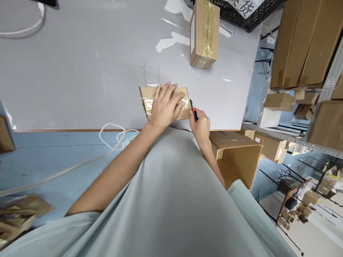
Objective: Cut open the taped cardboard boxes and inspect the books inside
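A small cardboard box [146,93] with clear shiny tape lies at the front edge of the grey table [80,78]. My left hand [164,103] rests on top of it, fingers spread over the tape. In my right hand [200,125] is a black and red box cutter [194,111], held at the box's right end. The cutter's tip is close to that end; whether it touches the cardboard I cannot tell. Under my left palm part of the box is hidden.
A taped carton [205,35] stands farther back, with torn white paper [173,41] beside it. A black crate [241,18] sits at the back right. Below the table edge is an open cardboard box [238,160]. A white cable [80,163] hangs at the left; shelves hold cartons at right.
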### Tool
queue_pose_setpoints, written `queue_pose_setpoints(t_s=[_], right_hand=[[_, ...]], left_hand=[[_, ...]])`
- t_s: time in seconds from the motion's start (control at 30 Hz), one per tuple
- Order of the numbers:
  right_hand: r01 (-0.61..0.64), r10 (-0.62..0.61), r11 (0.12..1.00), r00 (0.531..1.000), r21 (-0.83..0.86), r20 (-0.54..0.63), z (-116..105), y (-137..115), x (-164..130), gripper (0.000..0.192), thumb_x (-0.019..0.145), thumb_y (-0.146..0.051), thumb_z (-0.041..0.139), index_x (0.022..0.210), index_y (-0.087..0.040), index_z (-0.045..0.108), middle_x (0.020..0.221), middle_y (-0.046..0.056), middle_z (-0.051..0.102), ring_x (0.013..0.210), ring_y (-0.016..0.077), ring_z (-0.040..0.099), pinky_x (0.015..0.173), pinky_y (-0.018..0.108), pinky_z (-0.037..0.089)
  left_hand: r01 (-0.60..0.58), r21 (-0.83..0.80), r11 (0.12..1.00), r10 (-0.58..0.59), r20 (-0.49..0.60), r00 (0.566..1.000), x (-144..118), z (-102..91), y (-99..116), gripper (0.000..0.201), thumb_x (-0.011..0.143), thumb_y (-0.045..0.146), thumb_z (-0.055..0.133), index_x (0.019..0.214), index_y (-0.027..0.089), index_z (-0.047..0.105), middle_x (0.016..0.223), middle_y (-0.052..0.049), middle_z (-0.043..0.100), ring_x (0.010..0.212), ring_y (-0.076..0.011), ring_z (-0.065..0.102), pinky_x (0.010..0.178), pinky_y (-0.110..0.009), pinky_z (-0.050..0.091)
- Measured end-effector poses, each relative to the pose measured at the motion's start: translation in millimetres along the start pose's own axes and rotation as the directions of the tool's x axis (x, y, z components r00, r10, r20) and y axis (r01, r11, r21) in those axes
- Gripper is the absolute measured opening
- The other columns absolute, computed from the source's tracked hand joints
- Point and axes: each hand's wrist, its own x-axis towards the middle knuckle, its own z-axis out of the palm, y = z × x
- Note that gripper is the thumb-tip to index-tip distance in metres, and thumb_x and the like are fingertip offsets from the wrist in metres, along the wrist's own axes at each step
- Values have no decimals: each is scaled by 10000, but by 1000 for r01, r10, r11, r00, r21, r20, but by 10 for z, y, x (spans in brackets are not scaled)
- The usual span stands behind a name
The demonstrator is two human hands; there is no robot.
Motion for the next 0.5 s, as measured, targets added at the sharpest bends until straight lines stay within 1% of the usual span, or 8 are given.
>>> queue_pose_setpoints(t_s=[0.07, 0.17, 0.23, 0.37, 0.5], right_hand=[[33, -33, 999, 999, 13, 17, 23, 4, 99, 304, 1235, -332, 515, 1295, -201, 782, 1239, 144, 827, 1187, 273, 781, 1059, 356, 583], [39, -39, 999, 999, 7, 34, 46, -10, 204, 333, 1244, -364, 490, 1310, -210, 779, 1222, 138, 826, 1178, 284, 778, 1064, 389, 597], [27, -26, 1000, 998, -15, 50, 40, -30, 237, 328, 1241, -365, 501, 1326, -211, 778, 1225, 141, 823, 1172, 289, 782, 1068, 402, 600], [0, 8, 997, 996, -83, 92, -15, -129, 244, 330, 1236, -333, 502, 1363, -190, 771, 1256, 157, 819, 1171, 292, 791, 1079, 410, 596], [-63, 84, 982, 990, -176, 117, -61, -315, 258, 336, 1233, -294, 480, 1357, -156, 760, 1258, 178, 817, 1148, 300, 798, 1072, 419, 599]], left_hand=[[13, 7, 1000, -13, 1, 1000, -9, 0, 1, 496, 1168, 624, 502, 1493, 327, 729, 1757, -73, 616, 1728, -373, 449, 1486, -708, 186], [31, 26, 999, -31, 20, 999, -8, 5, 10, 535, 1171, 672, 482, 1466, 303, 734, 1778, -61, 593, 1723, -343, 442, 1500, -699, 141], [42, 24, 999, -42, 26, 999, -7, 6, 13, 544, 1170, 683, 480, 1469, 303, 731, 1782, -50, 588, 1723, -328, 432, 1505, -689, 126], [49, -30, 998, -48, 12, 999, -18, 4, 13, 512, 1159, 675, 499, 1497, 357, 715, 1765, -19, 604, 1727, -327, 426, 1507, -684, 116], [33, -74, 997, -33, 9, 999, -21, 3, 23, 497, 1151, 671, 515, 1474, 360, 729, 1766, -46, 599, 1737, -347, 422, 1508, -660, 136]])
